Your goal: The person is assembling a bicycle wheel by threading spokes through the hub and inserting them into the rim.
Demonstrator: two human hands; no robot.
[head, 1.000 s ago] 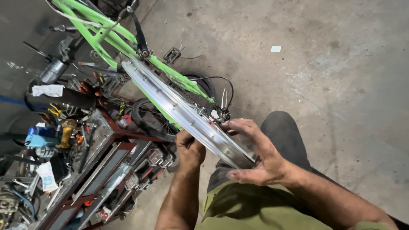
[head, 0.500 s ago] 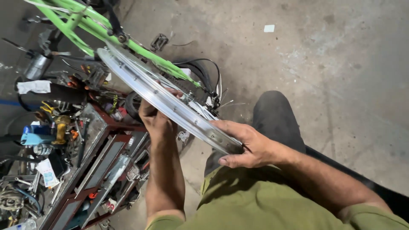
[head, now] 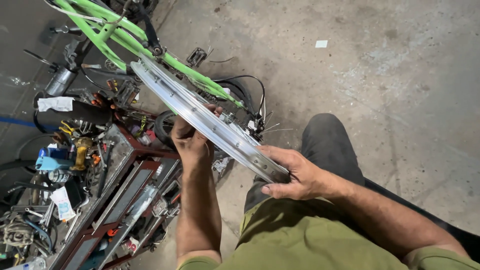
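Right hand [head: 295, 175]: gripping the near end of a bare silver wheel rim [head: 205, 122], fingers wrapping over its edge just above the person's lap.
Left hand [head: 192, 142]: closing around the middle of the rim from below, thumb and fingers pinching its channel; arm rising almost straight up from the bottom of the frame.
Rim position: being held in the air between both hands, over the person's dark-trousered knee [head: 327, 142] and in front of the green bicycle frame [head: 125, 37].
Long axis: seen nearly edge-on, the rim is running diagonally from the near right, at the right hand, to the far left, where its free end is pointing toward the bicycle frame's upper tubes.
Facing: the inner channel with its row of spoke holes is turning up toward the camera.
Nearer hand: the right hand is sitting at the rim's close end; the left is holding farther along, and the far half is reaching on unsupported.
Beyond the rim: a black tyre [head: 240, 92] and cable are lying by the frame on the concrete floor [head: 390, 75].
Left side: a red metal tool rack [head: 125, 185], crowded with tools and parts, is standing just beside the left arm.
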